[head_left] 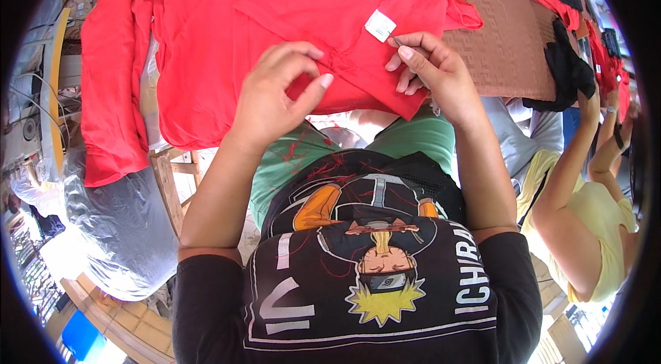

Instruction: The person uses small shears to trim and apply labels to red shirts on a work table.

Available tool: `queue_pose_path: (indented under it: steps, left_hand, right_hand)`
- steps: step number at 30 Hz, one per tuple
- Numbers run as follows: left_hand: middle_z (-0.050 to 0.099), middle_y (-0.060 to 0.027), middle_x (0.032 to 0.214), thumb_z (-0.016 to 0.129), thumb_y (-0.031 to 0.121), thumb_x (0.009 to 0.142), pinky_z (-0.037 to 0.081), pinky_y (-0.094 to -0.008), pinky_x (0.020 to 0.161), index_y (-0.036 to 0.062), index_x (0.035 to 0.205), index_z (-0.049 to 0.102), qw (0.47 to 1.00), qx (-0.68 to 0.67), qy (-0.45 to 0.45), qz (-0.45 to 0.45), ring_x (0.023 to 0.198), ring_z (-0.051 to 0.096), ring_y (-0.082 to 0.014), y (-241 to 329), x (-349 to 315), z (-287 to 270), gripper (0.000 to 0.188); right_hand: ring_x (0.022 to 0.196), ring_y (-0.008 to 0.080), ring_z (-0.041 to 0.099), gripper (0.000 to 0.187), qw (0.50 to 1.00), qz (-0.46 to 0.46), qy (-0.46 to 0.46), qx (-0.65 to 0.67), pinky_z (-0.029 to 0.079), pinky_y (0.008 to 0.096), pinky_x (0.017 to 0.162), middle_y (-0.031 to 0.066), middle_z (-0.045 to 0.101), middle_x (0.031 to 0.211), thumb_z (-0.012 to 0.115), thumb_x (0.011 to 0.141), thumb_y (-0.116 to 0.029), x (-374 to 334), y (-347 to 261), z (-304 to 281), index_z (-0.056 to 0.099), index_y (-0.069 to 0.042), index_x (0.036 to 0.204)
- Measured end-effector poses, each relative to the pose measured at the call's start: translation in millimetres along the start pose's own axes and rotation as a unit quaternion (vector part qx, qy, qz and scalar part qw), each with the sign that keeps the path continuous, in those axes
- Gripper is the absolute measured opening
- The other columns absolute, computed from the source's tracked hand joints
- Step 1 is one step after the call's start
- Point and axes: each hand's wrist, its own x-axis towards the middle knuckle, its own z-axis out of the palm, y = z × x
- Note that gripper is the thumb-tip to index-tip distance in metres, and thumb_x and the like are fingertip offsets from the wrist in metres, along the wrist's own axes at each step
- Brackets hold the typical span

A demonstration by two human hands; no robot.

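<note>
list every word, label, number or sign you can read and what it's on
Black shirt: large white lettering at both sides of the front print, legible in part but not copied out here
White tag against the red fabric: fine print, too small to read

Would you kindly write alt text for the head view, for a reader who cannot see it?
The right hand pinches a thin dark object beside a white label, over a red garment; the left hand is open, fingers half curled. A co-worker in yellow is at the right.
</note>
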Motion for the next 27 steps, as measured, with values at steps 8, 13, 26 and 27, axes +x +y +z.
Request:
queue_pose_path:
  steps: [8,13,26,27]
  left_hand:
    - [0.065,-0.0076,0.107,0.071,0.010,0.080,0.049,-0.0328,0.087,0.0071,0.102,0.069,0.999,0.045,-0.001,-0.015,0.101,0.062,-0.0235,17.1,10.9,13.3,0.021]
    - [0.065,-0.0068,0.105,0.070,0.008,0.081,0.050,-0.0330,0.083,0.0068,0.102,0.069,0.997,0.070,0.011,-0.033,0.098,0.063,-0.0228,10.6,9.0,25.1,0.021]
    - [0.065,-0.0064,0.102,0.067,0.004,0.081,0.052,-0.0322,0.078,0.0031,0.093,0.065,0.994,0.081,-0.054,-0.058,0.094,0.064,-0.0231,18.8,8.7,9.1,0.012]
    - [0.066,-0.0066,0.103,0.066,0.004,0.081,0.052,-0.0317,0.079,0.0032,0.093,0.065,0.994,0.076,-0.046,-0.056,0.094,0.064,-0.0225,19.9,8.3,8.0,0.012]
  right_hand:
    - [0.063,0.0084,0.057,0.026,1.000,-0.004,-0.008,0.026,0.049,0.0221,0.060,0.0054,0.065,0.087,0.056,0.096,-0.019,0.3,0.3,-0.6,0.056,0.000,0.114]
    - [0.063,0.0092,0.057,0.027,0.999,-0.010,-0.009,0.037,0.049,0.0231,0.059,0.0060,0.065,0.087,0.058,0.095,-0.018,-0.8,0.2,-0.5,0.056,0.002,0.113]
    - [0.063,0.0084,0.057,0.027,0.999,-0.019,-0.011,0.032,0.050,0.0228,0.061,0.0057,0.065,0.086,0.058,0.095,-0.018,-1.5,2.4,-2.6,0.056,0.002,0.113]
    - [0.063,0.0084,0.057,0.027,0.999,-0.020,-0.013,0.032,0.050,0.0228,0.061,0.0057,0.065,0.086,0.058,0.095,-0.018,-1.7,1.7,-1.9,0.056,0.002,0.113]
